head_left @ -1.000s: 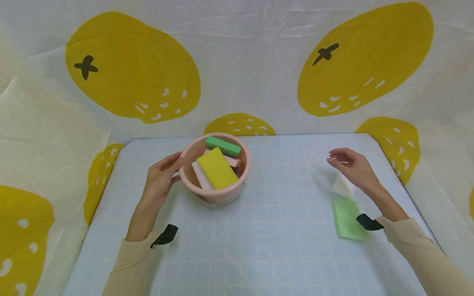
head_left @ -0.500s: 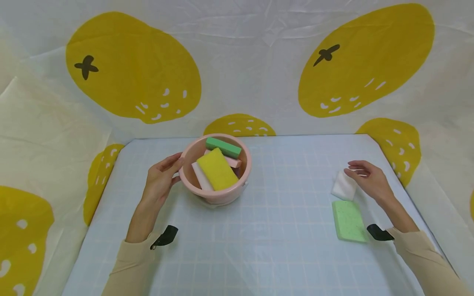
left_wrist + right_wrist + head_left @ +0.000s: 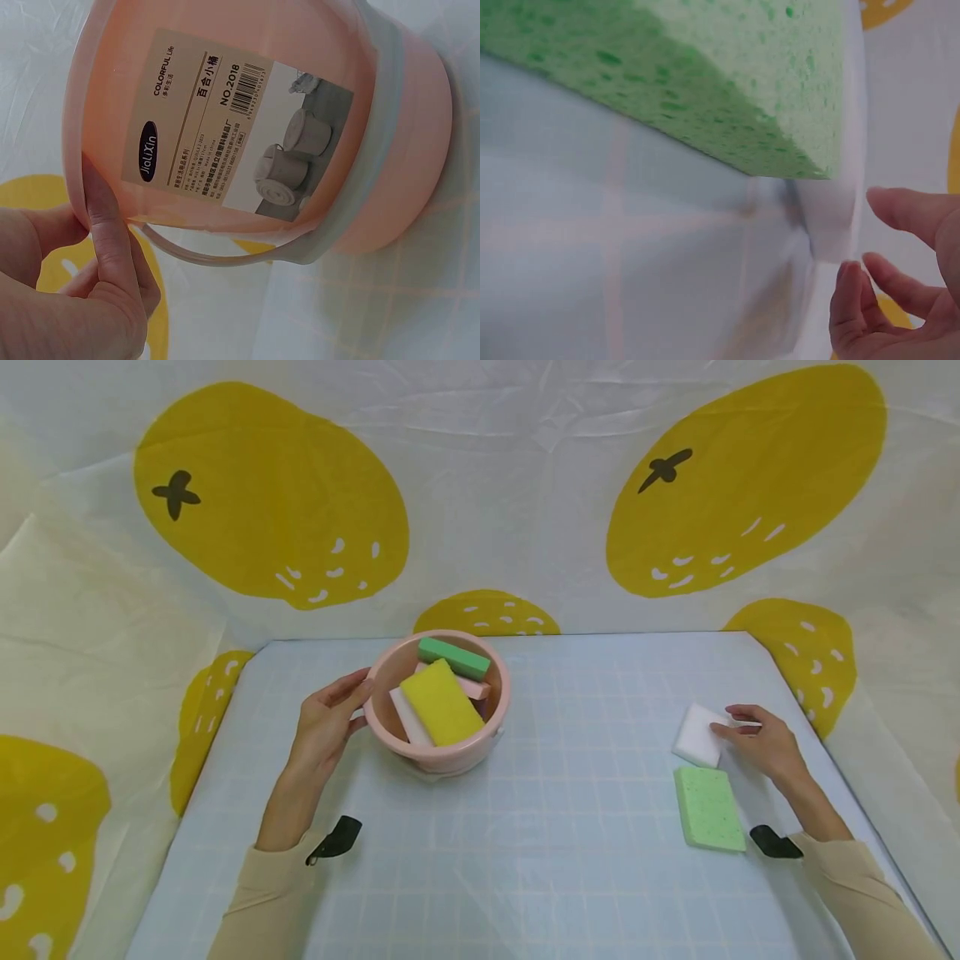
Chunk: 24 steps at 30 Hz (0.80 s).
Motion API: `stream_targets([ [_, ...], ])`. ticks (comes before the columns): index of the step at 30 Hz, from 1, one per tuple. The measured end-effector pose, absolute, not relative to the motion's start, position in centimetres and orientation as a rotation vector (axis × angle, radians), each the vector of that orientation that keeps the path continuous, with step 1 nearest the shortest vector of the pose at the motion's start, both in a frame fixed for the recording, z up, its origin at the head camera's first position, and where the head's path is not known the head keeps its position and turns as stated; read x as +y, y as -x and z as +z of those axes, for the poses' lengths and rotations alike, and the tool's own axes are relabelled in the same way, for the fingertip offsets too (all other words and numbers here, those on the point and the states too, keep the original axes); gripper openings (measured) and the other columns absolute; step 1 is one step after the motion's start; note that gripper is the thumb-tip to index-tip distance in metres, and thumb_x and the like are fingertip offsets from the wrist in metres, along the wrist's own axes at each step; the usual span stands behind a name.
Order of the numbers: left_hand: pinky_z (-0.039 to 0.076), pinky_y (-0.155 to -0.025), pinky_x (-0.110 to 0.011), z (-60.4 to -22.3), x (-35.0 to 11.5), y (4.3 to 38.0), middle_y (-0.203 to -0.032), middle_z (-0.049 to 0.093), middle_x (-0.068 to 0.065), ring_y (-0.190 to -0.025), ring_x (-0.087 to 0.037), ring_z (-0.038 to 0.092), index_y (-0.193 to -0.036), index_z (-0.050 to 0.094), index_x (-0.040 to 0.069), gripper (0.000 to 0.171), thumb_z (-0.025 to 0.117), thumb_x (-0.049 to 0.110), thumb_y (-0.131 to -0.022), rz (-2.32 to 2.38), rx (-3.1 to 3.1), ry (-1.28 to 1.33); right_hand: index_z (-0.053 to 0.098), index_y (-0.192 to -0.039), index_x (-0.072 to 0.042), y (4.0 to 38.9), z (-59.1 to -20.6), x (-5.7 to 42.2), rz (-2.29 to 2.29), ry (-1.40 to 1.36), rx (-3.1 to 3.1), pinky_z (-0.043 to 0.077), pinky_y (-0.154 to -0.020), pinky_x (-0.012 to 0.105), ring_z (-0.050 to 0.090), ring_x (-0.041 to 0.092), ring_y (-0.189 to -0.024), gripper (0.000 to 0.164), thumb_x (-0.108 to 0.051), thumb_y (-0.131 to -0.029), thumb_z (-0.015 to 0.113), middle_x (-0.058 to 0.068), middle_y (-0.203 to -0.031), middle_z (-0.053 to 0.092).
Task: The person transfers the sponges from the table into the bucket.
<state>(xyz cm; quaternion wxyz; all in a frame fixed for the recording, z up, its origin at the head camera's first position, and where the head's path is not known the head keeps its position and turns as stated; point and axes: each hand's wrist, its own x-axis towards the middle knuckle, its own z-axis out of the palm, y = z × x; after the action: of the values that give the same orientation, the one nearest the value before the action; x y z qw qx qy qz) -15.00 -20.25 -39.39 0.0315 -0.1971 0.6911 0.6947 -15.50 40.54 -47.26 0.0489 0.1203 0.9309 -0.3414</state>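
Note:
My left hand (image 3: 321, 731) grips the rim of a pink plastic bucket (image 3: 453, 762), which stands at the back left of the table. In the left wrist view, thumb and fingers pinch the rim (image 3: 75, 112) above a printed label (image 3: 232, 127). Inside the bucket lie a yellow sponge (image 3: 442, 706), a green block (image 3: 453, 658), a pink block (image 3: 474, 688) and a white piece (image 3: 409, 717). My right hand (image 3: 772, 747) is beside a white sponge (image 3: 694, 735), fingertips right at its edge, thumb and fingers parted in the right wrist view.
A speckled light green sponge (image 3: 709, 810) lies just in front of the white one, near my right wrist. The table (image 3: 570, 827) has a pale blue checked cover. White cloth walls with yellow fruit prints (image 3: 270, 502) close off the back and sides.
My right hand has moved right and toward me, lowering beside the white sponge and uncovering it and the green one. The left hand and bucket have stayed in place.

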Motion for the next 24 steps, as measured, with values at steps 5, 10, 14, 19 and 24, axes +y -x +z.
stream_targets([
  [5,0.058,-0.087,-0.021,-39.4,-20.2,15.0,-0.144,0.058,-0.005,-0.115,-0.017,0.059,-0.145,0.061,0.015,0.054,0.073,0.036,-0.096,2.147,2.122,0.605,0.041,-0.145,0.012,15.3,-47.7,41.0,-0.990,-0.339,2.805,0.044,-0.099,0.066,0.049,0.053,-0.122,0.077,-0.049,-0.102,0.060,0.037,-0.138,0.048],
  [10,0.058,-0.086,-0.021,-39.5,-20.2,15.0,-0.144,0.058,-0.005,-0.116,-0.017,0.059,-0.144,0.061,0.015,0.055,0.074,0.037,-0.095,2.150,2.125,0.601,0.039,-0.144,0.013,15.4,-47.8,41.0,-0.982,-0.332,2.782,0.044,-0.101,0.068,0.048,0.054,-0.122,0.078,-0.050,-0.103,0.059,0.039,-0.138,0.046],
  [14,0.058,-0.086,-0.021,-39.5,-20.2,15.1,-0.143,0.058,-0.005,-0.116,-0.018,0.060,-0.144,0.061,0.015,0.054,0.073,0.037,-0.096,2.150,2.128,0.596,0.036,-0.145,0.010,15.5,-47.4,40.9,-1.010,-0.364,2.763,0.042,-0.102,0.070,0.044,0.055,-0.127,0.077,-0.050,-0.102,0.059,0.039,-0.142,0.042],
  [19,0.057,-0.087,-0.021,-39.5,-20.2,15.1,-0.143,0.058,-0.005,-0.116,-0.018,0.059,-0.144,0.061,0.015,0.054,0.073,0.036,-0.096,2.153,2.129,0.592,0.033,-0.149,0.008,15.7,-46.7,40.8,-1.080,-0.366,2.727,0.042,-0.103,0.070,0.043,0.056,-0.129,0.081,-0.051,-0.101,0.061,0.039,-0.145,0.039],
  [24,0.057,-0.087,-0.022,-39.4,-20.2,15.1,-0.144,0.058,-0.005,-0.116,-0.019,0.059,-0.144,0.061,0.015,0.054,0.073,0.036,-0.096,2.154,2.127,0.592,0.036,-0.151,0.007,16.0,-46.1,40.7,-1.111,-0.294,2.728,0.054,-0.098,0.053,0.046,0.055,-0.127,0.079,-0.048,-0.101,0.064,0.037,-0.145,0.041],
])
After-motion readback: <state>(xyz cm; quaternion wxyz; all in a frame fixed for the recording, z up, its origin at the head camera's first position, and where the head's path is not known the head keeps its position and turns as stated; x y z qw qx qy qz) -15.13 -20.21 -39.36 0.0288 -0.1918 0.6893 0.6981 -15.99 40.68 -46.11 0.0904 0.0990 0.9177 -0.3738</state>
